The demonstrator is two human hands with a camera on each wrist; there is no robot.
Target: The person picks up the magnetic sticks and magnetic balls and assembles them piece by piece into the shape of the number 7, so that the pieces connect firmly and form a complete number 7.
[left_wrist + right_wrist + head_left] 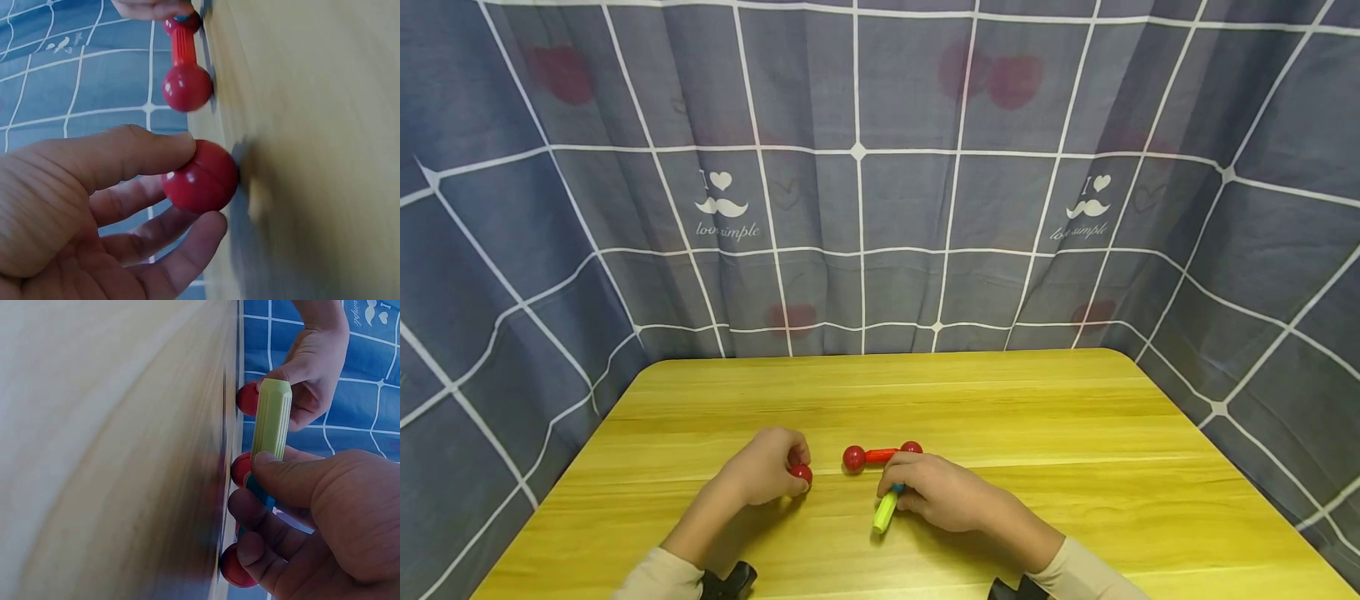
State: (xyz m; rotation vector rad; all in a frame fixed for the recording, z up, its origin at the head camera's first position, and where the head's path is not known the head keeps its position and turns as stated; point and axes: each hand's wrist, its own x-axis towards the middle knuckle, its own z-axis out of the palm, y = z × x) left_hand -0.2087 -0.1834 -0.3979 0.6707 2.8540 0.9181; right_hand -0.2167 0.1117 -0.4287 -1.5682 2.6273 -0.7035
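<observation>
On the left of the table, my left hand (pixel 763 468) pinches a red ball (pixel 203 178) between thumb and fingers, close to the wooden top. A faint seam runs across the ball. My right hand (pixel 946 493) grips a ribbed yellow-green rod (pixel 272 419), whose free end points toward me in the head view. A blue piece (pixel 261 492) shows at the rod's other end, mostly hidden by the fingers. Just beyond that hand lies a ribbed red rod (pixel 881 456) with a red ball (pixel 853 458) at its left end and another red ball (pixel 912 447) at its right.
The yellow wood-grain table (pixel 760 392) has rounded far corners. Grey-blue curtain (pixel 895 200) with white grid lines hangs along its back and both sides. Black wrist-camera mounts (pixel 730 581) sit below both forearms at the near edge.
</observation>
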